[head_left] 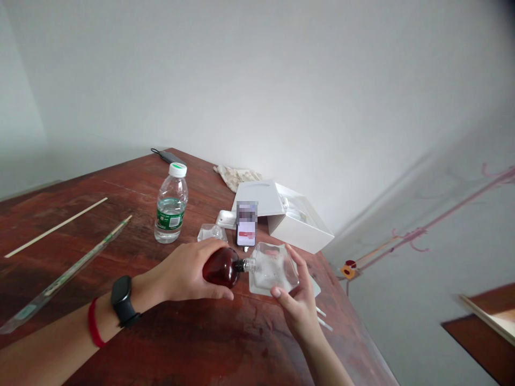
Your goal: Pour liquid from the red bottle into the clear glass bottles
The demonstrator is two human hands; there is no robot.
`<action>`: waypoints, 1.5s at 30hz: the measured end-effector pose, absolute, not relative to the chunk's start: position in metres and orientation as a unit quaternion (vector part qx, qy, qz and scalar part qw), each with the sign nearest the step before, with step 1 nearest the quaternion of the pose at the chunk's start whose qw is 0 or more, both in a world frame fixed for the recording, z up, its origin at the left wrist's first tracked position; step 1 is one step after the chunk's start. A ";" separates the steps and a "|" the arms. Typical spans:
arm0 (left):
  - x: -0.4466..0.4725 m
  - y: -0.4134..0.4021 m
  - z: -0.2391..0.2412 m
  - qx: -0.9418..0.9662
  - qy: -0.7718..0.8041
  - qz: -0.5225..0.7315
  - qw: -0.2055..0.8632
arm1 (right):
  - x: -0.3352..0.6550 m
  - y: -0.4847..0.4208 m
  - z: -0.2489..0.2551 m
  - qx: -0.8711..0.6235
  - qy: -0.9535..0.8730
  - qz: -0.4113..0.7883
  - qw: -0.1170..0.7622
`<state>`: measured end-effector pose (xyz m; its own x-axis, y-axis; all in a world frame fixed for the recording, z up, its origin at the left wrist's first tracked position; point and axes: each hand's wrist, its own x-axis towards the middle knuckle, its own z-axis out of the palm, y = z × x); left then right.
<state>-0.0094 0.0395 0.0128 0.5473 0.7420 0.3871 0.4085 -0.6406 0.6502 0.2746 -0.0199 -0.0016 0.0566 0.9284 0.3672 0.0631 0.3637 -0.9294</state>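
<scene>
My left hand (197, 271) is wrapped round a dark amber bottle (221, 268) that lies tipped on its side, neck pointing right. The clear square bottle (273, 268) is gripped in my right hand (296, 300), its threaded neck turned left. The two bottle mouths meet end to end between my hands. Whitish foam or liquid shows inside the clear bottle. Whether liquid is passing between them, I cannot tell. Just behind the bottles, a phone (247, 225) stands upright with its screen lit.
A capped water bottle (171, 206) stands to the left, near a bare stick (56, 228) and a plastic-wrapped stick (80, 262). Behind are a small clear container (212, 232), an open white box (300, 228) and a patterned cloth (237, 176). The wooden table's (225, 343) right edge falls away beside my right arm.
</scene>
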 end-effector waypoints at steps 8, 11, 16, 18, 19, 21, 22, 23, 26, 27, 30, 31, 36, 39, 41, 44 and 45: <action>-0.011 0.039 0.014 0.846 0.341 0.325 0.251 | 0.269 -0.020 0.003 -0.432 -0.574 0.362 0.594; -0.011 0.039 0.014 0.845 0.341 0.326 0.251 | 0.265 -0.023 0.006 -0.435 -0.566 0.372 0.593; -0.011 0.040 0.014 0.845 0.338 0.329 0.251 | 0.262 -0.025 0.009 -0.438 -0.561 0.379 0.591; -0.011 0.040 0.014 0.845 0.338 0.329 0.250 | 0.262 -0.024 0.009 -0.436 -0.555 0.383 0.596; -0.011 0.040 0.014 0.845 0.340 0.328 0.250 | 0.262 -0.024 0.008 -0.435 -0.552 0.384 0.599; -0.010 0.040 0.014 0.844 0.342 0.328 0.252 | 0.261 -0.024 0.008 -0.432 -0.548 0.387 0.603; -0.010 0.040 0.014 0.843 0.343 0.328 0.252 | 0.261 -0.024 0.008 -0.433 -0.547 0.386 0.604; -0.011 0.040 0.013 0.843 0.343 0.329 0.253 | 0.261 -0.024 0.008 -0.435 -0.547 0.385 0.603; -0.011 0.040 0.013 0.843 0.343 0.330 0.252 | 0.260 -0.024 0.008 -0.444 -0.548 0.378 0.600; -0.011 0.040 0.012 0.842 0.344 0.330 0.250 | 0.260 -0.024 0.008 -0.445 -0.549 0.378 0.598; -0.011 0.040 0.012 0.843 0.343 0.333 0.248 | 0.261 -0.025 0.009 -0.446 -0.557 0.380 0.589; -0.011 0.039 0.012 0.842 0.343 0.334 0.248 | 0.262 -0.025 0.009 -0.446 -0.560 0.380 0.586; -0.011 0.039 0.013 0.841 0.342 0.333 0.256 | 0.266 -0.024 0.006 -0.441 -0.564 0.382 0.584; -0.011 0.039 0.013 0.840 0.343 0.331 0.261 | 0.270 -0.021 0.003 -0.432 -0.569 0.383 0.585; -0.011 0.039 0.013 0.838 0.346 0.331 0.264 | 0.271 -0.020 0.003 -0.424 -0.573 0.386 0.585; -0.011 0.039 0.011 0.834 0.346 0.336 0.269 | 0.269 -0.022 0.004 -0.422 -0.567 0.392 0.589; -0.011 0.039 0.011 0.833 0.344 0.338 0.270 | 0.268 -0.023 0.006 -0.423 -0.564 0.393 0.591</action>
